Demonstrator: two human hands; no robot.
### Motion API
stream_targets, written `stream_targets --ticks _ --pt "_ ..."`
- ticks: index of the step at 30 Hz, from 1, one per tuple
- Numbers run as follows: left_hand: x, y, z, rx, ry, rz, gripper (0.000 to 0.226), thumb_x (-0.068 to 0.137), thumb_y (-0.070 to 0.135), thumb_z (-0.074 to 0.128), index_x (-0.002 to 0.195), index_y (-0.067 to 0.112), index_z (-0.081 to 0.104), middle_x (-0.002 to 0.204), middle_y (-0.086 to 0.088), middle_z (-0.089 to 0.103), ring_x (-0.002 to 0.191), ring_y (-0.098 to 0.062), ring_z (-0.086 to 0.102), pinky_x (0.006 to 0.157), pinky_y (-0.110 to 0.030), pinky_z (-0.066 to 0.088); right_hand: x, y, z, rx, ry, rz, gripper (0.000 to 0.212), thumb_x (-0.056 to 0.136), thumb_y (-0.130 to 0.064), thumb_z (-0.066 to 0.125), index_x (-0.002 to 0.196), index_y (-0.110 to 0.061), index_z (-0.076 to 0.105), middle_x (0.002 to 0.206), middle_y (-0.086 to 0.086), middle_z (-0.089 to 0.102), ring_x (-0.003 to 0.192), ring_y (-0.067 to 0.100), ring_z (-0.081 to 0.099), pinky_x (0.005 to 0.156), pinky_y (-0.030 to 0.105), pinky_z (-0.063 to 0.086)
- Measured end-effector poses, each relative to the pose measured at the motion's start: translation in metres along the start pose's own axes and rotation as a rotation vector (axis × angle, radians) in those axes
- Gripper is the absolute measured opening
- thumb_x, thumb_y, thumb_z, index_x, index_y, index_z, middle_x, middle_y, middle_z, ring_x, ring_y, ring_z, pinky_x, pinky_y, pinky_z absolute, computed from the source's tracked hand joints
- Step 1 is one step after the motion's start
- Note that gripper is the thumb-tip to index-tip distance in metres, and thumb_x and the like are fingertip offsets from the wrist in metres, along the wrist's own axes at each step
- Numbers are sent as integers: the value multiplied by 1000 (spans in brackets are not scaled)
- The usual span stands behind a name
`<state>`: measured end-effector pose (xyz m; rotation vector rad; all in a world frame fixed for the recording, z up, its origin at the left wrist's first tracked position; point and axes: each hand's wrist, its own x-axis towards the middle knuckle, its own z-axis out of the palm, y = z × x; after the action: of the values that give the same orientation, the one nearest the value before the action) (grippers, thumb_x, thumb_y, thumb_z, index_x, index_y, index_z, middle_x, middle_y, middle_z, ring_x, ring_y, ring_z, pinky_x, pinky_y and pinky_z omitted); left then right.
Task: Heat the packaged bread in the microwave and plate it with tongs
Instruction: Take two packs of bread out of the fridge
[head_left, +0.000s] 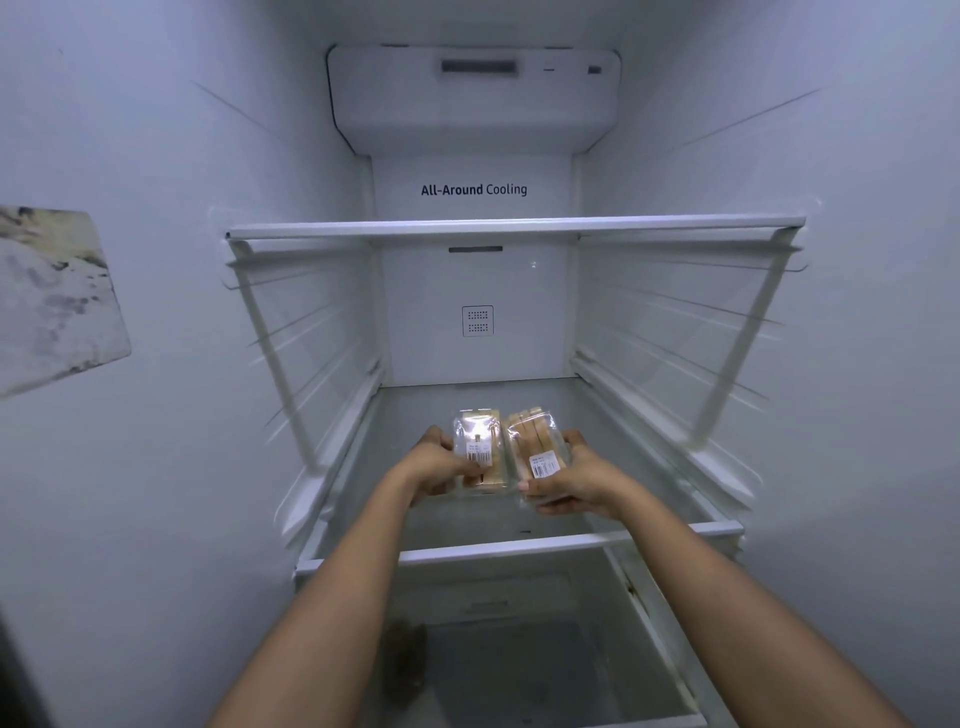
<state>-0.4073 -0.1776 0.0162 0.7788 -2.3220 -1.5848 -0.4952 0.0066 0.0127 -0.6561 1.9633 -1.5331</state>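
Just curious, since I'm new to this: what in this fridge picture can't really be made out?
All head view:
Print on the labels of left bread pack and right bread pack: too small.
Pack undersides, lifted or resting on the shelf: hidden by left hand and right hand.
Dark shape in the bottom drawer: blurred, dim.

A glass shelf (514, 227) spans the fridge (474, 291) above a drawer (519, 675).

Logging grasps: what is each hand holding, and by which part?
The left hand grips the left bread pack by its near left edge; the right hand grips the right bread pack by its near right edge.
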Motion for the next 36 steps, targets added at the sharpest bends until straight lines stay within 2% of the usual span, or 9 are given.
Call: stream_targets --ticks 3,8,11,14,19,24,28,31,36 --pt "0 0 0 -69 4 5 48 70 6 78 95 13 38 78 -5 50 57 -12 43 45 -23 31 0 3 -1 12 -2 -11 72 73 -1 77 126 -18 31 109 5 56 84 21 67 68 32 61" --pt "-3 -3 13 -239 -60 -5 44 77 0 69 98 12 32 85 -2 57 70 -11 58 54 -21 47 -5 6 0 60 -4 -26 78 74 0 75 132 -19 26 121 13 52 86 22 66 65 30 61" --pt "-7 -5 15 -378 -95 -14 64 74 -5 69 108 18 20 104 -10 57 78 -21 64 62 -33 60 -13 8 3 57 7 -52 82 74 1 75 135 -20 24 122 13 51 88 22 65 63 29 61" --pt "-14 -10 17 -466 -121 16 79 72 -14 68 122 23 19 111 -14 55 90 -28 63 62 -34 61 -25 8 7 0 51 -92 83 72 0 77 136 -18 27 122 11 50 103 28 60 65 31 60" --pt "-45 -8 24 -535 -175 143 94 70 -17 68 140 28 23 116 -13 58 94 -24 63 64 -30 60 -60 3 7 -27 123 -170 87 72 -1 77 140 -18 27 119 3 49 96 18 56 53 18 54" --pt "-103 1 21 -503 -179 307 111 69 -12 71 148 33 8 125 -6 54 103 -22 62 80 -33 57 -105 5 18 137 193 -251 96 64 1 81 144 -22 33 126 11 58 104 29 62 65 38 60" --pt "-160 -4 7 -495 -193 400 118 66 -10 75 148 37 5 140 -11 44 109 -26 61 82 -36 58 -166 6 43 117 238 -352 98 65 0 81 146 -23 30 126 11 59 100 25 64 62 32 60" --pt "-208 -13 4 -526 -197 446 115 66 -10 75 148 36 10 136 -12 49 109 -27 62 80 -37 58 -220 10 58 102 259 -396 98 68 1 79 148 -24 27 126 9 58 97 17 64 59 25 58" --pt "-279 -35 -1 -616 -225 444 109 69 -15 68 147 35 11 123 -11 56 102 -25 63 72 -29 59 -304 20 74 112 269 -429 90 70 3 76 144 -23 33 113 3 62 96 17 64 64 28 59"
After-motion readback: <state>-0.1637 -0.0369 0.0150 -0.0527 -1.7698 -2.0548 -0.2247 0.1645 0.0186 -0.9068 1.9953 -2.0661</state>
